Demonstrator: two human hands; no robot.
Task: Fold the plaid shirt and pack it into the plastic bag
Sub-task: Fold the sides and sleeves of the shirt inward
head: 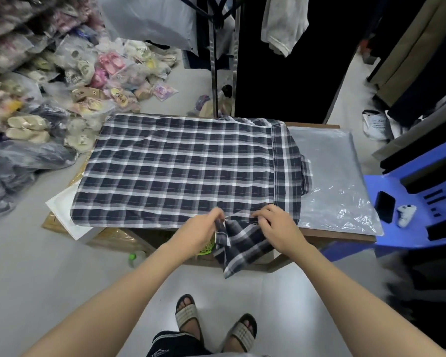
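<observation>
Room: grey-floored stockroom, a low wooden table (317, 239) at its middle, taken as the landmark for all that follows.
Plaid shirt (175, 168): dark navy and white check, lying flat, back upward, across most of the table top; collar end toward the table's right, hem toward its left, one sleeve hanging over the near edge.
Sleeve (238, 247): dangles off the table's near edge, creased and partly bunched at the top.
Left hand (200, 229): at the near edge, fingers pressed together, pinching the cuff end of the sleeve.
Right hand (277, 224): just beside the left, at the near edge, fingers curled down onto the cloth where sleeve meets body; a full grip cannot be told.
Plastic bag (337, 176): clear, flat on the table's right end, the shirt's collar end lapping over its left part.
White sheet (62, 204): under the shirt, jutting out at the table's left near corner.
Blue plastic stool (417, 202): right of the table, bearing a black phone (385, 206) and a small white object (406, 214).
Bagged sandals (88, 76): heaped on the floor left of and beyond the table.
Hanging garments (283, 24): on a rail beyond the table's far edge.
Feet: in striped slippers (187, 314), on the floor before the table.
</observation>
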